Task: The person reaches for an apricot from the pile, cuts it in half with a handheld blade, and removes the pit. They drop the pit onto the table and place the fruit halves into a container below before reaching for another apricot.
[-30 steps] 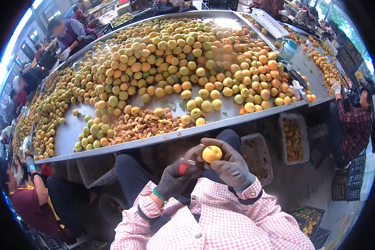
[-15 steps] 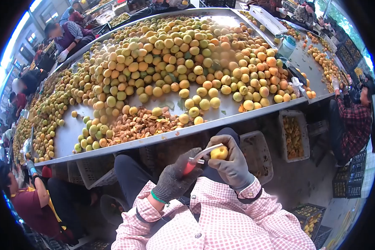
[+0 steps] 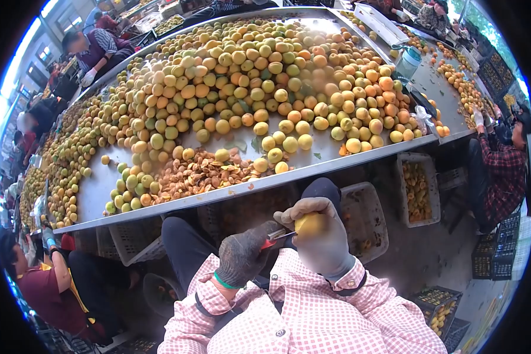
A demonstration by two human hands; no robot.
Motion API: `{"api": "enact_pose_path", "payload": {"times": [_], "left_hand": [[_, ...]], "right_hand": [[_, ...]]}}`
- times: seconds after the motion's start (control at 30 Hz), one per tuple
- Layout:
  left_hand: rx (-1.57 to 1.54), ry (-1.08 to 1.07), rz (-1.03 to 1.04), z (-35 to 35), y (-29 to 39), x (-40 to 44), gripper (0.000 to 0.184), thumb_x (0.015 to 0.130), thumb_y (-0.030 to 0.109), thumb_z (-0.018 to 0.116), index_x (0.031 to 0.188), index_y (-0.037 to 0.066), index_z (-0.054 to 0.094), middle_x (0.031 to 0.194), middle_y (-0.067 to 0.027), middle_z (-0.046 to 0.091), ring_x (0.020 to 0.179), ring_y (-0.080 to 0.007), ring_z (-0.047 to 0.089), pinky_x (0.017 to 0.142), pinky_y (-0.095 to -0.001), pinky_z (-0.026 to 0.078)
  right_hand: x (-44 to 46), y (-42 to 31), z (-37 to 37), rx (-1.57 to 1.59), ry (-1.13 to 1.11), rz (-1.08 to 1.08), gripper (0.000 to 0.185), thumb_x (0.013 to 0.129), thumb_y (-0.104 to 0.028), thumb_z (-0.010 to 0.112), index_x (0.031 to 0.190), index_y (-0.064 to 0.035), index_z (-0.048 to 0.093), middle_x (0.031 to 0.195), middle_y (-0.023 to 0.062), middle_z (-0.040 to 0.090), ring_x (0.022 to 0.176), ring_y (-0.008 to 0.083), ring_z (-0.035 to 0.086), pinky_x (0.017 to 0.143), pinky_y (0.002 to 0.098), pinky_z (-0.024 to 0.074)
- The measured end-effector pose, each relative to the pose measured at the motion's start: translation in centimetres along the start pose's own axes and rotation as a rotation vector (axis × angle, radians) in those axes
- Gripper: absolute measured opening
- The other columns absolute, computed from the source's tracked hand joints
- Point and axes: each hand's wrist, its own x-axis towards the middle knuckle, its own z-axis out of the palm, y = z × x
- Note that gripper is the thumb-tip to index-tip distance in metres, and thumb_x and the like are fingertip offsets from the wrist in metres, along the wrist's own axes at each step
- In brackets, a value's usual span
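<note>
My left hand (image 3: 245, 253), in a dark glove with a green cuff edge, is wrapped round a red-handled knife (image 3: 271, 241). The knife's thin blade points right and meets a yellow fruit (image 3: 308, 224). My right hand (image 3: 324, 245), in a grey glove, holds that fruit between thumb and fingers; blur covers part of this hand and the fruit. Both hands are above my lap, in front of the metal table (image 3: 218, 195). A heap of brown pits or scraps (image 3: 200, 175) lies near the table edge, beside whole yellow-green fruit (image 3: 218, 76).
White crates stand under the table, one with cut fruit (image 3: 416, 192) and another (image 3: 369, 221) to the right of my knee. A bottle (image 3: 407, 63) is on the table. Co-workers sit at the left and at the right (image 3: 504, 168). A dark crate (image 3: 436, 307) is at lower right.
The knife blade has come down from the top of the fruit to its left side. My right hand has turned the fruit and its fingers now reach over the top.
</note>
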Motion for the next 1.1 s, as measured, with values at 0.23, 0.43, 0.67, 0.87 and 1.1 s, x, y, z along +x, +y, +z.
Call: {"api": "enact_pose_path", "payload": {"times": [0.23, 0.43, 0.67, 0.87, 1.1], "left_hand": [[0.149, 0.046, 0.006, 0.5, -0.2, 0.3, 0.04, 0.069, 0.004, 0.063, 0.109, 0.009, 0.061, 0.086, -0.014, 0.066, 0.073, -0.0352, 0.063, 0.06, -0.0413, 0.05], [0.105, 0.09, -0.03, 1.9, -1.1, 0.8, 0.035, 0.071, 0.005, 0.063, 0.105, 0.012, 0.063, 0.088, -0.0146, 0.066, 0.076, -0.0342, 0.064, 0.063, -0.0401, 0.051], [0.062, 0.061, -0.094, 2.8, -1.1, 0.8, 0.03, 0.075, 0.009, 0.063, 0.105, 0.012, 0.063, 0.086, -0.0149, 0.066, 0.076, -0.0341, 0.065, 0.063, -0.0405, 0.051], [0.033, -0.087, -0.225, 2.3, -0.6, 1.3, 0.028, 0.077, 0.015, 0.065, 0.104, 0.012, 0.062, 0.087, -0.0147, 0.066, 0.08, -0.0338, 0.065, 0.065, -0.0402, 0.051], [-0.181, -0.111, -0.202, 2.2, -0.3, 0.6, 0.033, 0.079, 0.023, 0.07, 0.108, 0.012, 0.059, 0.09, -0.0152, 0.065, 0.081, -0.0366, 0.064, 0.067, -0.0427, 0.051]], "right_hand": [[-0.2, 1.0, 0.5, -0.033, 0.12, -0.048, 0.051, 0.078, 0.013, 0.062, 0.121, -0.006, 0.044, 0.105, 0.0052, 0.055, 0.107, 0.0153, 0.055, 0.105, 0.0357, 0.0378], [0.2, 1.1, 1.0, -0.097, 0.171, -0.069, 0.05, 0.081, 0.011, 0.06, 0.124, -0.0064, 0.041, 0.103, 0.0032, 0.053, 0.103, 0.0123, 0.053, 0.105, 0.0334, 0.037], [0.0, 1.0, 0.9, -0.315, 0.134, -0.057, 0.055, 0.08, 0.008, 0.063, 0.128, -0.0065, 0.04, 0.106, 0.0047, 0.052, 0.104, 0.0144, 0.053, 0.104, 0.0342, 0.0381], [1.7, 0.7, -1.7, -0.341, 0.164, 0.21, 0.053, 0.084, 0.002, 0.064, 0.13, -0.002, 0.038, 0.124, 0.0126, 0.05, 0.117, 0.0186, 0.05, 0.092, 0.029, 0.0488], [1.1, 0.6, -2.7, -0.673, -0.138, 0.149, 0.051, 0.078, -0.018, 0.075, 0.119, -0.0035, 0.048, 0.12, 0.0106, 0.057, 0.128, 0.0243, 0.041, 0.107, 0.036, 0.0325]]}}
